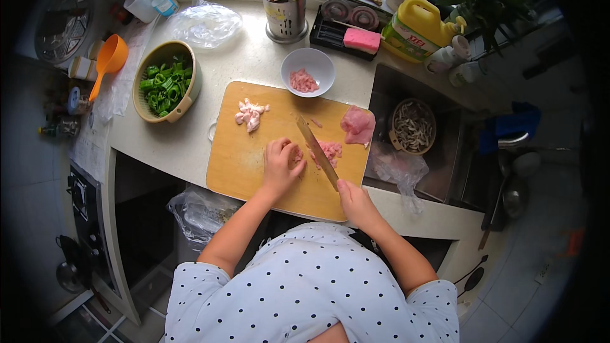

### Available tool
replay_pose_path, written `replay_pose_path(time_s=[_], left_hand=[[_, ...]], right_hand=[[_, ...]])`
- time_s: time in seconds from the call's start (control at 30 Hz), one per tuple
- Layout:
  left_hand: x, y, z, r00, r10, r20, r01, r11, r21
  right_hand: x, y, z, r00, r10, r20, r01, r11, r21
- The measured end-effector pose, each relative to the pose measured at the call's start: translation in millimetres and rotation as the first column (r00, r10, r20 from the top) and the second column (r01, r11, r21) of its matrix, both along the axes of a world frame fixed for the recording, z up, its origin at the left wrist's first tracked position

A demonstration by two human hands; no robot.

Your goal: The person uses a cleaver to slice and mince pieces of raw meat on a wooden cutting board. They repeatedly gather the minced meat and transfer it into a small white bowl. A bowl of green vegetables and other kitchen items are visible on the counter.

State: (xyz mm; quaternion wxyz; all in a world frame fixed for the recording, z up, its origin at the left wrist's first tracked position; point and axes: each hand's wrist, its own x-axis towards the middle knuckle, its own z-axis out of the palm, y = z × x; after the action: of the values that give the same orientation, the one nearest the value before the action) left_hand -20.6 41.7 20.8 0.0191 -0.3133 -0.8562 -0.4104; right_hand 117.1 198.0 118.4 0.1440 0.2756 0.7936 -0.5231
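Note:
My right hand (359, 204) is wrapped round the handle of a kitchen knife (317, 152), whose blade slants over the wooden cutting board (244, 168). To the blade's left, my left hand (281, 164) is curled with its fingertips down on a small piece of raw pink meat (298, 155), mostly hidden by the fingers. Chopped meat (331, 150) lies at the blade's right side. A larger pink slab of meat (358, 124) rests at the board's right edge, and pale fatty scraps (251, 114) sit at its far left. Just beyond the board, a white bowl (324, 62) holds cut meat.
Sliced green peppers fill a basket (190, 98) on the left. Behind stand a chopstick holder (286, 20), a black rack with a pink sponge (362, 40) and a yellow jug (413, 28). In the sink (448, 146) at right sits a bowl of greyish strips (413, 126).

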Motion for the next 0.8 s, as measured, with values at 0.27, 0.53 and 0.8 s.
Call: replay_pose_path(time_s=[0.27,0.53,0.8], left_hand=[[0.2,-5.6,-9.6,0.989,-0.141,0.044,0.134,0.983,0.128],[9.3,-8.0,-13.8,0.992,-0.123,-0.012,0.123,0.979,0.161],[6.4,-6.0,-14.0,0.988,-0.147,-0.043,0.152,0.976,0.157]], right_hand=[[8.6,-2.4,-5.2,0.997,0.030,-0.077,-0.030,1.000,0.007],[23.0,-12.4,1.3,0.996,0.068,0.061,-0.068,0.998,-0.014],[28.1,-16.8,1.2,0.997,0.078,0.018,-0.079,0.996,0.050]])
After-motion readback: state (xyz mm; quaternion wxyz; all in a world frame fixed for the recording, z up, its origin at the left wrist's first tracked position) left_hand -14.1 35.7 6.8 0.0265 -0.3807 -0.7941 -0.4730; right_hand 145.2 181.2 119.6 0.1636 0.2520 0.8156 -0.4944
